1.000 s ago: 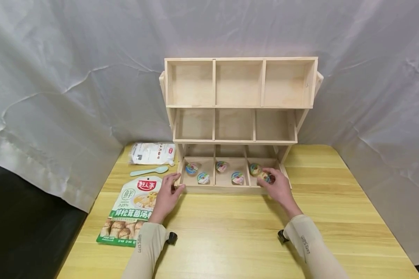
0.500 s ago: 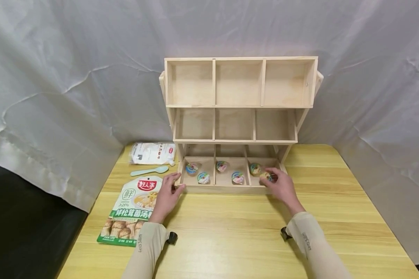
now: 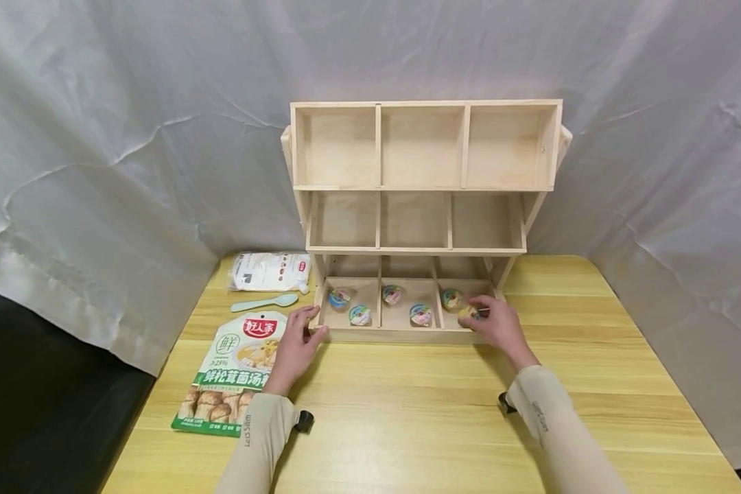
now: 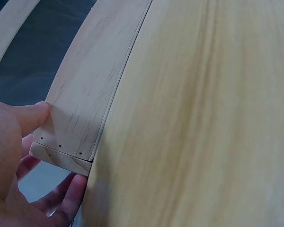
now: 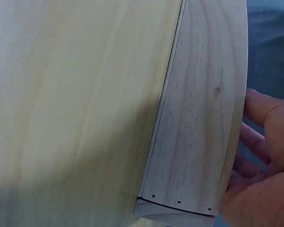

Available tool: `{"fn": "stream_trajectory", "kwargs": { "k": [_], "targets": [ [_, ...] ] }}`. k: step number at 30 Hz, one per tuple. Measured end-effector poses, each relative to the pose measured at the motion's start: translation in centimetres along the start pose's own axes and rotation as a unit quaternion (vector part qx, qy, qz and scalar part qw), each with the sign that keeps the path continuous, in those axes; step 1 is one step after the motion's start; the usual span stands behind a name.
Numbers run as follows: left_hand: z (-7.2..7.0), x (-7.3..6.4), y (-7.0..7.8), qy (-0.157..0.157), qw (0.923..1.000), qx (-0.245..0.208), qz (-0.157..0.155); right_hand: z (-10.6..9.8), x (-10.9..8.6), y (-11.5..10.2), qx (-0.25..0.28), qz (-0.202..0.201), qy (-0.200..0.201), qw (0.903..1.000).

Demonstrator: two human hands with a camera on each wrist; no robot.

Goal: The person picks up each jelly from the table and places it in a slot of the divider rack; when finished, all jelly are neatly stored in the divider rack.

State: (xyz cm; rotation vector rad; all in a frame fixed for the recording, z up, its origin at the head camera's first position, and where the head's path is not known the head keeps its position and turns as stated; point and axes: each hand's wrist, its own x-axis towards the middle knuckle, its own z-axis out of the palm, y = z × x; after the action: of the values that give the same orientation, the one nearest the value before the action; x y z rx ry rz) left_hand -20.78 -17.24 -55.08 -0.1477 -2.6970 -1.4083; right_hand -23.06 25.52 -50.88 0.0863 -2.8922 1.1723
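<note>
A three-tier wooden rack (image 3: pixel 422 335) stands on the table, its bottom tray split into three compartments. My left hand (image 3: pixel 296 348) grips the tray's front left corner; in the left wrist view the thumb (image 4: pixel 35 116) lies at the top edge and the fingers curl round the end. At the right compartment, my right hand (image 3: pixel 501 331) holds a small yellow jelly cup (image 3: pixel 468 313) with thumb and fingers, partly hidden by them. Another jelly cup (image 3: pixel 451 298) lies just left of it. In the right wrist view the tray front hides the held cup.
Jelly cups lie in the left compartment (image 3: pixel 360 315) and the middle compartment (image 3: pixel 420 315). Left of the rack are a white pouch (image 3: pixel 270 271), a pale blue spoon (image 3: pixel 264 302) and a green-and-white soup packet (image 3: pixel 228 377). Grey cloth (image 3: pixel 130 137) hangs behind and beside the table.
My right hand has shifted slightly rightward within the right compartment, with the yellow jelly cup at its fingers. The left hand has stayed at the tray corner.
</note>
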Motion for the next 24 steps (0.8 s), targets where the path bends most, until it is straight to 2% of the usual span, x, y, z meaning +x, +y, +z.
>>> {"fn": "stream_trajectory", "kwargs": {
  "k": [5, 24],
  "targets": [
    [0.03, 0.03, 0.06, 0.001, 1.0, -0.003, -0.002, -0.12, 0.26, -0.03, -0.01, 0.0, -0.014, 0.9998],
    [-0.05, -0.05, 0.05, -0.001, 1.0, -0.002, -0.001, 0.26, 0.73, -0.68, -0.06, 0.014, -0.011, 0.998]
  ]
}}
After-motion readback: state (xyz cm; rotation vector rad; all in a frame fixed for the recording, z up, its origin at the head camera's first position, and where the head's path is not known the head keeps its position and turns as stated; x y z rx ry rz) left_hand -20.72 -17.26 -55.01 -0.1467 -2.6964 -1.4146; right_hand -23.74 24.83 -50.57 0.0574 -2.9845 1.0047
